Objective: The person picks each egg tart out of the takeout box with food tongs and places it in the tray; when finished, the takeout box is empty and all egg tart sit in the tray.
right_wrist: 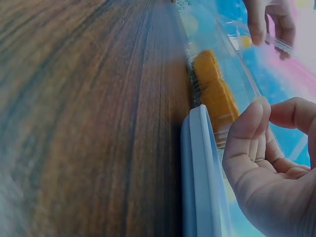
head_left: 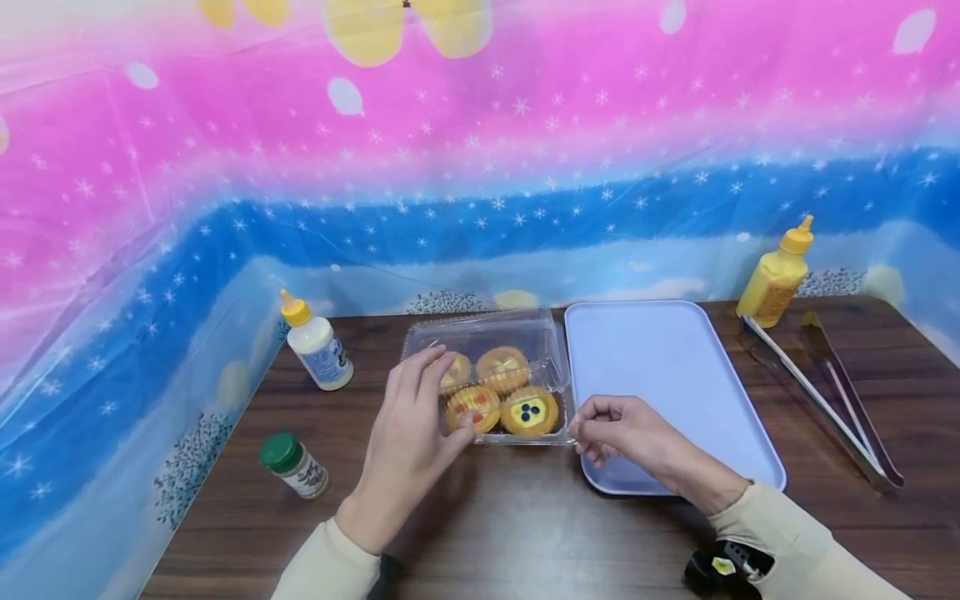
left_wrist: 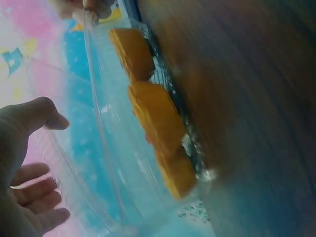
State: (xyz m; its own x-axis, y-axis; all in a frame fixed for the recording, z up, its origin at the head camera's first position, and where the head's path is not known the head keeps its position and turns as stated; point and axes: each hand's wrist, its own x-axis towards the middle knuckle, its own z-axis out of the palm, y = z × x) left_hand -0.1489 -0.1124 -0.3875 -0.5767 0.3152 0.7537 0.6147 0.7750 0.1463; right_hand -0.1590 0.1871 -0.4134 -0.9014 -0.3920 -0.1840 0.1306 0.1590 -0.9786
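A clear plastic clamshell container [head_left: 555,438] sits on the table with its hinged lid [head_left: 487,327] raised. Several round tarts [head_left: 529,412] are inside; one carries dark berries, another red pieces [head_left: 471,410]. My right hand [right_wrist: 271,163] pinches the rim at the container's front right corner between thumb and forefinger. At the left side, my left hand [head_left: 408,417] reaches over the container with thumb and fingers spread apart. In the left wrist view, the left thumb and fingertips [left_wrist: 61,122] are beside the lid's edge, and the tarts [left_wrist: 155,116] show through the clear wall.
A pale blue tray [head_left: 660,367] lies right beside the container, partly under my right forearm. Metal tongs [head_left: 832,408] and a yellow squeeze bottle [head_left: 772,279] are farther right. On the left stand a white squeeze bottle [head_left: 321,350] and a green-capped shaker [head_left: 296,467].
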